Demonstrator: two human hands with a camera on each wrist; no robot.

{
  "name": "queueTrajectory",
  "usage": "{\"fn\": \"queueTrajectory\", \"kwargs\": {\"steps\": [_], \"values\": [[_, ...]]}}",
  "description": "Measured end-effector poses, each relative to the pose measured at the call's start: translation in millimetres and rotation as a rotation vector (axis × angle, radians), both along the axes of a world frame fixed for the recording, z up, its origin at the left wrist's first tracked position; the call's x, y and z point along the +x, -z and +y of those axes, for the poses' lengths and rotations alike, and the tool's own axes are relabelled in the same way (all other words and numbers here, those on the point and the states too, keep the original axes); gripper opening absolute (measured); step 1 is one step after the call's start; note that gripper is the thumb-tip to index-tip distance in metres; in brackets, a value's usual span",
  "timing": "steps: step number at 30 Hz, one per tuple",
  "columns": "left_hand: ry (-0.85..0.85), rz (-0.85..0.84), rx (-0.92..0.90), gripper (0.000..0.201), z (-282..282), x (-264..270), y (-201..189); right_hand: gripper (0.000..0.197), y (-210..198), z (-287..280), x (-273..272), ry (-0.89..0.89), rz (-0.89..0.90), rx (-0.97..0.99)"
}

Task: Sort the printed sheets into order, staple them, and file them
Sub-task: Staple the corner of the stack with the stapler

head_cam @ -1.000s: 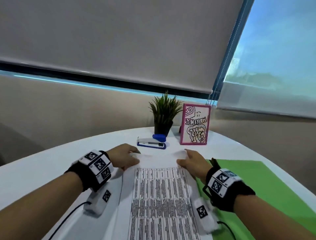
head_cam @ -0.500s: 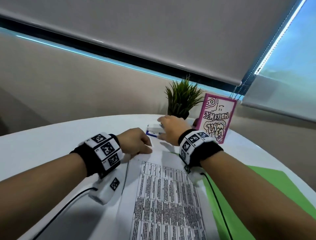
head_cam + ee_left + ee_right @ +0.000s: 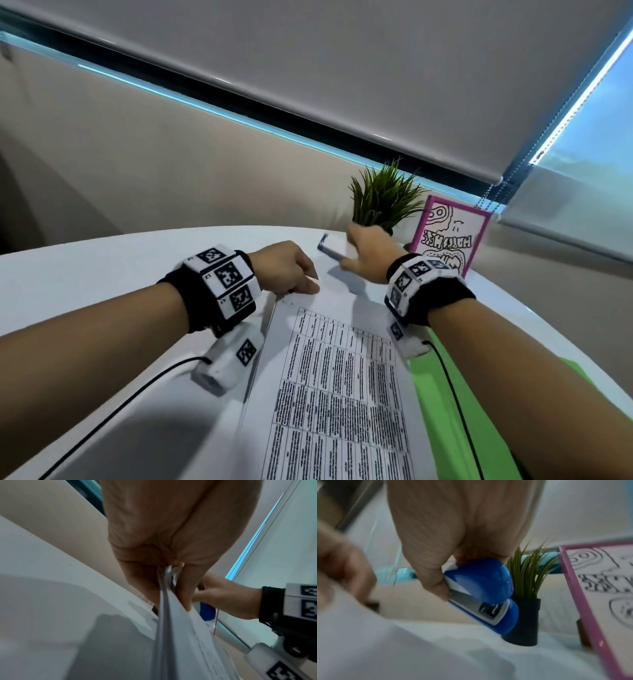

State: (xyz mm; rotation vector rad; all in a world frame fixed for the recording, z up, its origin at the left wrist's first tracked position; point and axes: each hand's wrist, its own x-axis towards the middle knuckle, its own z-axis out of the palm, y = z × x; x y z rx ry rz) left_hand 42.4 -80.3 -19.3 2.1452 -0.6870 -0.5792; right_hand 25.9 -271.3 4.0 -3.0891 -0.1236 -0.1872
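Note:
A stack of printed sheets with table text lies on the white table in front of me. My left hand pinches the stack's top left corner between thumb and fingers and lifts it slightly. My right hand grips a blue and white stapler and holds it tilted above the table, just beyond the sheets' far edge. In the right wrist view the stapler sits under my curled fingers, blue rear end toward the camera. A green folder lies under the sheets at the right.
A small potted plant in a black pot and a pink-framed drawing stand at the table's far edge, right behind the stapler. A wall and roller blinds rise beyond. Wrist camera cables trail over the table near my forearms.
My right hand left the sheets, reached to the stapler by the plant, grasped it and lifted it off the table. My left hand stayed at the top left corner and now pinches it.

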Motion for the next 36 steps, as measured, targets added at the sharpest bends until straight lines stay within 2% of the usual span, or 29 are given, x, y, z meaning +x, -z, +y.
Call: {"fn": "queueTrajectory", "kwargs": {"steps": [5, 6, 8, 12, 18, 23, 28, 33, 36], "values": [[-0.022, 0.002, -0.030, 0.007, 0, -8, -15, 0.039, -19, 20, -14, 0.257, -0.386, 0.823], [-0.023, -0.008, -0.031, 0.006, 0, -10, -18, 0.041, -21, 24, -16, 0.336, -0.434, 0.934], [-0.026, -0.033, -0.025, 0.007, -2, -14, -21, 0.042, -23, 30, -21, 0.453, -0.501, 1.039], [-0.033, -0.088, 0.004, 0.013, -4, -22, -30, 0.038, -13, 38, -32, 0.504, -0.554, 1.047], [-0.059, -0.161, 0.051, 0.012, -8, -31, -37, 0.038, -5, 47, -40, 0.495, -0.413, 1.111], [-0.104, -0.175, 0.105, 0.015, -10, -32, -33, 0.036, -5, 52, -43, 0.487, -0.441, 1.133], [-0.139, -0.202, 0.152, 0.013, -15, -35, -36, 0.034, -8, 58, -45, 0.429, -0.502, 0.992], [-0.097, -0.218, 0.193, 0.021, -19, -41, -44, 0.030, 1, 70, -45, 0.332, -0.564, 0.865], [-0.083, -0.204, 0.176, 0.016, -14, -39, -42, 0.033, -1, 66, -43, 0.388, -0.520, 0.870]]}}
